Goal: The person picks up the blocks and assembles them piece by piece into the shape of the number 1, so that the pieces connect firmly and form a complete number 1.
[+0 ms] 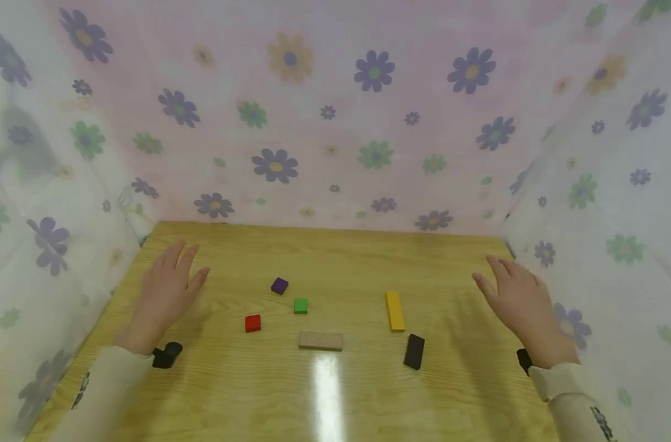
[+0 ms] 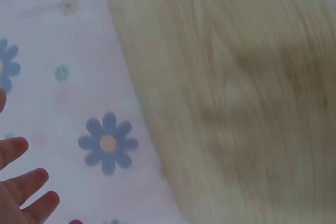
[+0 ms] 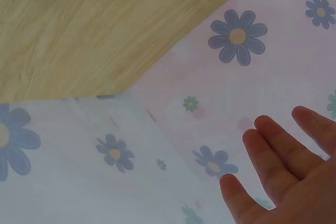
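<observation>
My left hand (image 1: 168, 288) is held over the left side of the table, fingers extended and nothing in them. Over the right side, my right hand (image 1: 516, 301) likewise has its fingers spread and holds nothing. Between them lie small blocks: a purple block (image 1: 279, 286), a green block (image 1: 301, 306) and a red block (image 1: 253, 323) nearer the left hand. A long yellow block (image 1: 395, 311) and a black block (image 1: 414, 352) lie nearer the right hand. At the front middle is a long beige block (image 1: 321, 341). Both wrist views show only fingers, table and cloth.
The wood-grain table (image 1: 230, 393) is enclosed at the back and both sides by flower-patterned cloth (image 1: 335, 135). A bright reflection crosses the front middle of the table. Each wrist bears a dark band, the left band (image 1: 167, 355) showing most plainly.
</observation>
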Available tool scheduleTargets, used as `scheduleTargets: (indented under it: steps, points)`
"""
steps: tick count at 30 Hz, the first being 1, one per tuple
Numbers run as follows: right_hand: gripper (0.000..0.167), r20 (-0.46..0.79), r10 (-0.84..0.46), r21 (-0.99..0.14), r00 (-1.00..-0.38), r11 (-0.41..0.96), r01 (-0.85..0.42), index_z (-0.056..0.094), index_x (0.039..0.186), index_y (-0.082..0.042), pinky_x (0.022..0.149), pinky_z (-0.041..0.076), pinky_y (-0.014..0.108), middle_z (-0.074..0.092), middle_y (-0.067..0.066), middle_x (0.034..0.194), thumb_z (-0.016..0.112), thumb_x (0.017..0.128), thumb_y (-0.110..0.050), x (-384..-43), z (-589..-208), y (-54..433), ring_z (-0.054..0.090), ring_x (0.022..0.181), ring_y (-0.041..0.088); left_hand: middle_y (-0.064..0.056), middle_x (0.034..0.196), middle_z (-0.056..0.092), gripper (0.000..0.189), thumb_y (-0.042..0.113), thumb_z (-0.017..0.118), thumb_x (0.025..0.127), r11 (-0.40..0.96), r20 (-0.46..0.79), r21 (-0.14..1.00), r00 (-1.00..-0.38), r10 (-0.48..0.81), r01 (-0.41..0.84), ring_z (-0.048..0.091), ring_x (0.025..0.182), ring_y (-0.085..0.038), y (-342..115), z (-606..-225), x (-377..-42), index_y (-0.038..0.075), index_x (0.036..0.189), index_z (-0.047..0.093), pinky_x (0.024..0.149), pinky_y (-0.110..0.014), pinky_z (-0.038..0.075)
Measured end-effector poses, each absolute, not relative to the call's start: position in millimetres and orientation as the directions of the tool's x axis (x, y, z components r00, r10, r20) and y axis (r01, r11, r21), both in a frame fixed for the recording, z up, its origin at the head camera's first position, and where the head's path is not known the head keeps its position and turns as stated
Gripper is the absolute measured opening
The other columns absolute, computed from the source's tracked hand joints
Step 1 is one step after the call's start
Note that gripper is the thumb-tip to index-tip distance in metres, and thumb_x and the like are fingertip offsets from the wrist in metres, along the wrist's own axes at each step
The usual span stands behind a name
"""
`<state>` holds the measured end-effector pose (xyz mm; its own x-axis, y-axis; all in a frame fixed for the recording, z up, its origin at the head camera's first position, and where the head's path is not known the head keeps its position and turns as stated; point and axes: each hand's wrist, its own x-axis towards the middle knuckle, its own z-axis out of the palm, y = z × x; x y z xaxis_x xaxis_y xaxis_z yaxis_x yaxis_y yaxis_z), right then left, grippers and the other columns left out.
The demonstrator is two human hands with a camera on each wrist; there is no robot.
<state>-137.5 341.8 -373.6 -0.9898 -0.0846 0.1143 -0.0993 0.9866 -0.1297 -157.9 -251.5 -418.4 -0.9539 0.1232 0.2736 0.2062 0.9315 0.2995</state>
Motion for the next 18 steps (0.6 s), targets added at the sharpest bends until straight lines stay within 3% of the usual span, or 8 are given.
scheduleTargets:
  steps: [4, 7, 12, 18]
  points:
    - [0.068, 0.084, -0.045, -0.229, -0.995, 0.971, -0.063, 0.037, 0.132, 0.001, 0.064, 0.043, 0.048, 0.051, 0.025, 0.114, 0.032, 0.091, -0.053, -129, -380, 341, 0.053, 0.091, 0.04, -0.021, 0.131, 0.037, 0.052, 0.036, 0.047, 0.091, 0.876, 0.293, 0.402, -0.944, 0.152, 0.266, 0.033, 0.116, -0.042, -228, -429, -153, 0.003, 0.131, 0.041, 0.088, -0.058, 0.028]
    - [0.064, 0.05, -0.026, -0.299, -0.998, 0.953, -0.04, 0.04, 0.131, 0.0, 0.052, 0.043, 0.036, 0.058, 0.02, 0.104, 0.034, 0.092, -0.05, -123, -390, 337, 0.058, 0.076, 0.029, -0.017, 0.124, 0.045, 0.052, 0.041, 0.044, 0.092, 0.828, 0.213, 0.506, -0.965, 0.152, 0.242, 0.042, 0.11, -0.036, -211, -440, -144, 0.005, 0.129, 0.044, 0.087, -0.053, 0.034]
    - [0.066, -0.032, -0.012, -0.414, -0.999, 0.91, 0.002, 0.036, 0.134, -0.003, 0.054, 0.042, 0.033, 0.06, 0.013, 0.099, 0.036, 0.09, -0.053, -110, -412, 326, 0.058, 0.073, 0.022, -0.004, 0.105, 0.057, 0.043, 0.038, 0.046, 0.092, 0.73, 0.134, 0.661, -0.984, 0.115, 0.175, 0.054, 0.093, -0.02, -173, -463, -126, 0.008, 0.122, 0.05, 0.075, -0.04, 0.045]
    - [0.075, -0.215, 0.017, -0.63, -0.976, 0.762, 0.152, 0.025, 0.139, -0.009, 0.062, 0.047, 0.031, 0.059, 0.012, 0.102, 0.042, 0.085, -0.058, -95, -440, 315, 0.06, 0.076, 0.019, 0.006, 0.096, 0.053, 0.036, 0.032, 0.053, 0.089, 0.593, 0.075, 0.8, -0.996, 0.045, 0.087, 0.053, 0.081, -0.008, -122, -494, -107, 0.012, 0.118, 0.049, 0.069, -0.031, 0.044]
